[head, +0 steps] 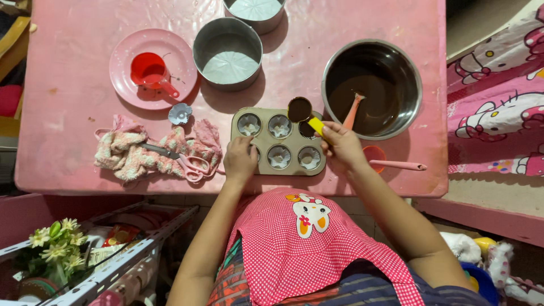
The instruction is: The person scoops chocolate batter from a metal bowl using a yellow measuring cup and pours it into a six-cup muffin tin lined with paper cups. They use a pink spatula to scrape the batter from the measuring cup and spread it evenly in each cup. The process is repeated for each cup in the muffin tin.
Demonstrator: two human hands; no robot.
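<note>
filling step was on: right hand (340, 143) gripped a yellow-handled measuring cup (300, 109) of chocolate batter tipped over the muffin tray (263, 143) on the pink tabletop (73, 85), left hand (240, 158) clamped the tray's edge, and next i'd reckon a steady pour into the top-right liner.

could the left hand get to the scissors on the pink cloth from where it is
Probably yes. The left hand rests on the muffin tray, and the scissors lie uncovered on the cloth just beside it, with nothing between.
</note>
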